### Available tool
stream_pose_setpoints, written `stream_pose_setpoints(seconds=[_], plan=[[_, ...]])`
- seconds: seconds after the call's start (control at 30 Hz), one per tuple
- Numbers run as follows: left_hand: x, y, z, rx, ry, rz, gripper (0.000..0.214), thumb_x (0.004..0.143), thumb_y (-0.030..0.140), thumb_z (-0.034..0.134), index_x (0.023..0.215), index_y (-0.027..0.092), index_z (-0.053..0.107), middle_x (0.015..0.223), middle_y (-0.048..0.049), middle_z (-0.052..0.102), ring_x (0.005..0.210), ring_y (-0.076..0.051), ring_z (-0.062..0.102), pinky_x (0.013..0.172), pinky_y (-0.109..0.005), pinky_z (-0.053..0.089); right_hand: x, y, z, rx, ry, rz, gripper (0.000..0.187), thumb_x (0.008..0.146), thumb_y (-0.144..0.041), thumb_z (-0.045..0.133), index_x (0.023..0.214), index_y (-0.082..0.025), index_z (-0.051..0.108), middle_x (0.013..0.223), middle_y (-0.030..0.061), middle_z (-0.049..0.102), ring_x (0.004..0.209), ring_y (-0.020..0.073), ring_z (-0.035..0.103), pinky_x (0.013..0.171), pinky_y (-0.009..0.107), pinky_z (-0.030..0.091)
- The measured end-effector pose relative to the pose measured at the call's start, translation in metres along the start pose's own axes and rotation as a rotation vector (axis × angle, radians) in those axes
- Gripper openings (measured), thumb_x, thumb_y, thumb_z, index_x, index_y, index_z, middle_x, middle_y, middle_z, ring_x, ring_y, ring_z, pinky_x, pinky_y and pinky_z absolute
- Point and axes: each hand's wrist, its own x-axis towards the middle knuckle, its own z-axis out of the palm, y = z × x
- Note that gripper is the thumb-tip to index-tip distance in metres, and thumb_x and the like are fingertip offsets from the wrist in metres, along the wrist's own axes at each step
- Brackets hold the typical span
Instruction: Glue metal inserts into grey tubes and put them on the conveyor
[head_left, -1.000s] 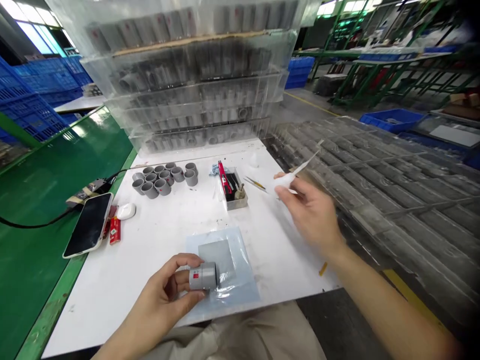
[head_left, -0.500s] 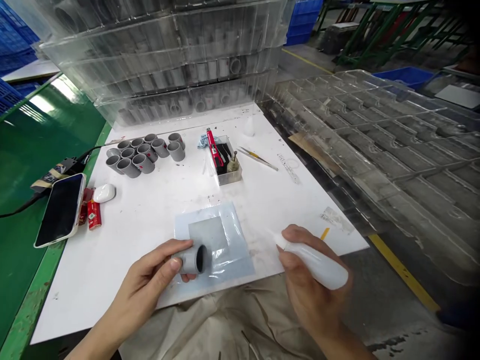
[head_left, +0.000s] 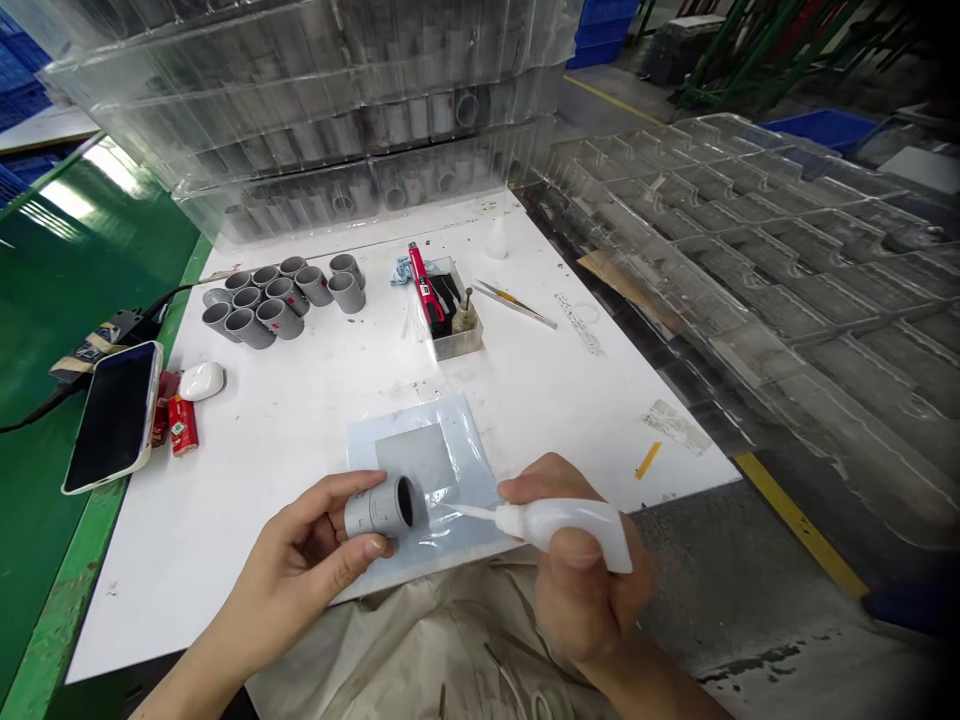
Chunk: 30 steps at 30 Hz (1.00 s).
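My left hand [head_left: 300,560] grips a grey plastic pipe coupling [head_left: 379,507] above a clear plastic sheet [head_left: 465,450], its open end facing right. My right hand [head_left: 581,580] holds a white squeeze bottle [head_left: 570,528] lying almost level. The bottle's thin nozzle [head_left: 469,512] points left at the coupling's mouth, with a small gap between them. A grey square pad [head_left: 409,462] lies under the plastic sheet, partly hidden behind the coupling.
Several grey couplings [head_left: 270,300] stand on the white table [head_left: 255,470] beside a small metal box [head_left: 457,325] holding a red tool. Tweezers [head_left: 516,305], a phone [head_left: 112,417] and a white case [head_left: 201,381] lie nearby. Clear trays of couplings [head_left: 315,130] are stacked behind and right.
My right hand has swung the bottle from a tilted hold to nearly level, bringing the nozzle left toward the coupling's mouth. The coupling stays in my left hand.
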Motion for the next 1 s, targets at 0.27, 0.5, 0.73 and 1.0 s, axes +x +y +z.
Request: stream_pose_setpoints(seconds=[0.27,0.5,0.73,1.0], plan=[[0.004,-0.006,-0.004,0.13,-0.049,0.086,0.044,0.085,0.046,0.088,0.127,0.033,0.081,0.087,-0.0024,0.073,0.067,-0.016,0.057,0.058,-0.026,0.045,-0.003,0.003,0.007,0.033,0.001,0.035,0.023,0.103,-0.037,0.063,0.105,-0.023,0.08,0.087,0.0066,0.074,0.07,0.0221,0.064,0.057,0.037,0.051],[0.002,-0.002,-0.005,0.126,-0.028,0.018,0.046,0.084,0.051,0.087,0.125,0.033,0.083,0.086,-0.0031,0.074,0.066,-0.017,0.055,0.057,-0.027,0.043,-0.002,0.004,0.008,0.04,-0.021,0.042,0.021,0.102,-0.035,0.065,0.107,-0.023,0.08,0.088,0.0054,0.074,0.068,0.0201,0.062,0.057,0.036,0.048],[0.001,0.004,-0.002,0.044,-0.016,-0.059,0.052,0.079,0.057,0.089,0.124,0.032,0.084,0.079,-0.0026,0.072,0.066,-0.018,0.058,0.056,-0.027,0.045,-0.002,0.003,0.01,0.028,-0.025,0.042,0.022,0.103,-0.039,0.065,0.108,-0.024,0.081,0.087,0.0049,0.074,0.069,0.0209,0.062,0.056,0.036,0.046],[0.001,0.004,-0.003,0.073,-0.01,-0.041,0.05,0.079,0.053,0.089,0.123,0.03,0.084,0.078,-0.0029,0.07,0.062,-0.017,0.053,0.054,-0.027,0.044,0.001,0.002,0.011,0.021,-0.029,0.039,0.024,0.103,-0.041,0.065,0.106,-0.024,0.081,0.082,0.0042,0.074,0.065,0.0209,0.061,0.054,0.037,0.046]])
